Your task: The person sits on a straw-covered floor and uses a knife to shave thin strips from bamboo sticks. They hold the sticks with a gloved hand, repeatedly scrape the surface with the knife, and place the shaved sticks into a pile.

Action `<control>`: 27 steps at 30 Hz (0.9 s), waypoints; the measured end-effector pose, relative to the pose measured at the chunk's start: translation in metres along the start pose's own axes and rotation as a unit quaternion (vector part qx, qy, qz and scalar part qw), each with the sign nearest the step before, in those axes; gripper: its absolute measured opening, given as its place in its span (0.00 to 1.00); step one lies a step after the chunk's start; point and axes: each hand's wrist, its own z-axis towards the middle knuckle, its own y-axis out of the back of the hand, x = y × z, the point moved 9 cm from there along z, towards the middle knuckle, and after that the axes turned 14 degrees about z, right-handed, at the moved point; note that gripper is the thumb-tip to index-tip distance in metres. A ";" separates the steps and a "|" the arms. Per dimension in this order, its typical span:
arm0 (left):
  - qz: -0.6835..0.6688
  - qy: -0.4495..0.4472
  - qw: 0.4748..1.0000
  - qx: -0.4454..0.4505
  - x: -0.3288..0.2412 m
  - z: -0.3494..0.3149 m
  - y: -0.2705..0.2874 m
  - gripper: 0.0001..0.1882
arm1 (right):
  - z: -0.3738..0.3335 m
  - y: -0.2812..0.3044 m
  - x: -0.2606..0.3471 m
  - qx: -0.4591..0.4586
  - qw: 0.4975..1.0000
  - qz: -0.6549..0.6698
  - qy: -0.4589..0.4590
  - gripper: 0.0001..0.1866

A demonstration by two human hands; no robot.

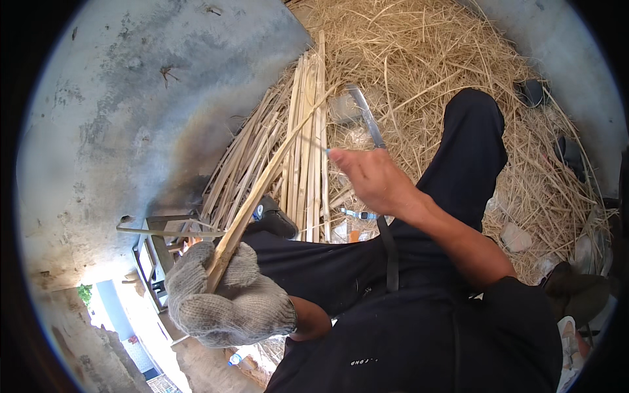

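Note:
A grey knitted glove covers my left hand [229, 308], whose fingers are wrapped round the thick end of a long split bamboo strip [262, 182]. The strip slants up and away to the right, getting thinner toward its far tip. My bare right hand [375, 178] is closed on a knife; its curved steel blade [365, 112] points away from me above the fist, and the handle is mostly hidden. A thin sliver shows by the right thumb, too small to name. The far part of the strip passes left of the blade, apart from the right hand.
Long bamboo strips [304, 124] lie in a bundle against the grey wall [164, 98]. Loose shavings [419, 52] heap across the floor ahead. My black-trousered leg [468, 134] is bent at the right, and a dark shoe [278, 221] is near the strips. A blue-banded watch-like thing [359, 213] is between my legs.

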 end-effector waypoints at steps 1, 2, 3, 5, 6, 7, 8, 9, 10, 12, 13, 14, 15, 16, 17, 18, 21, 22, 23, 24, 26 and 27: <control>-0.024 0.029 0.999 -0.008 0.002 0.000 -0.002 0.28 | 0.003 -0.009 0.014 0.002 0.999 0.029 0.027 0.31; -0.048 0.058 0.997 -0.015 0.006 0.000 -0.004 0.29 | 0.005 -0.017 0.023 0.005 0.997 0.058 0.055 0.31; -0.049 0.049 0.998 -0.007 0.005 -0.001 -0.005 0.29 | 0.008 -0.024 0.023 0.011 0.997 0.058 0.043 0.31; -0.051 0.033 0.998 0.009 0.006 -0.005 -0.001 0.31 | 0.011 -0.035 0.019 0.026 0.998 0.059 0.021 0.30; -0.053 0.024 0.998 0.020 0.009 -0.005 0.001 0.31 | 0.012 -0.037 0.014 0.029 0.999 0.011 0.010 0.30; -0.055 0.015 0.998 0.031 0.014 -0.004 0.004 0.31 | 0.015 -0.038 0.009 0.033 0.999 -0.037 -0.001 0.30; -0.072 -0.003 0.997 0.031 0.015 -0.004 0.004 0.30 | 0.017 -0.038 0.003 0.037 0.996 -0.085 -0.012 0.31; -0.090 -0.019 0.995 0.033 0.019 -0.004 0.003 0.29 | 0.018 -0.038 -0.002 0.009 0.994 -0.106 0.009 0.32; -0.025 -0.064 0.998 0.009 0.011 0.000 0.003 0.29 | 0.020 -0.037 -0.007 -0.020 0.991 -0.129 0.036 0.33; 0.049 -0.073 0.996 -0.031 0.003 0.006 0.000 0.28 | 0.030 -0.026 -0.040 -0.052 0.986 -0.159 -0.008 0.33; 0.061 -0.038 0.996 -0.046 0.005 0.009 0.001 0.27 | 0.036 -0.016 -0.071 -0.054 0.982 -0.164 -0.076 0.34; 0.038 -0.040 0.998 -0.001 0.003 0.008 0.000 0.27 | 0.023 0.016 -0.135 -0.058 0.972 -0.157 -0.165 0.34; 0.012 -0.052 0.998 0.031 0.004 0.010 0.004 0.27 | 0.021 0.043 -0.179 -0.064 0.958 -0.144 -0.239 0.35; 0.002 -0.058 0.996 0.064 0.005 0.005 0.002 0.27 | 0.030 0.045 -0.157 -0.104 0.973 -0.133 -0.160 0.35; -0.008 -0.053 0.998 0.015 0.007 0.006 0.007 0.28 | 0.031 0.040 -0.133 -0.142 0.979 -0.120 -0.079 0.35; 0.019 -0.033 0.999 0.004 0.008 0.004 0.008 0.28 | 0.013 0.033 -0.115 -0.168 0.979 -0.108 -0.034 0.35; 0.063 0.013 0.997 -0.038 0.004 0.006 0.002 0.27 | 0.016 -0.003 -0.017 -0.035 0.997 0.016 -0.066 0.33; 0.041 0.017 0.998 -0.033 0.002 0.004 -0.002 0.27 | 0.016 -0.008 0.006 -0.020 0.998 0.056 -0.011 0.32; 0.022 0.021 0.999 -0.028 0.001 0.003 -0.004 0.27 | 0.016 -0.014 0.022 -0.003 0.994 0.097 0.044 0.31; 0.004 0.024 0.999 -0.024 0.001 0.001 -0.005 0.26 | 0.016 -0.022 0.024 0.003 0.994 0.095 0.045 0.31; -0.024 0.042 0.999 0.000 0.003 -0.002 -0.004 0.26 | 0.015 -0.033 0.024 0.016 0.994 0.092 0.047 0.30; -0.038 0.051 0.998 0.010 0.003 -0.002 -0.002 0.27 | 0.015 -0.035 0.012 -0.010 0.998 0.044 0.036 0.29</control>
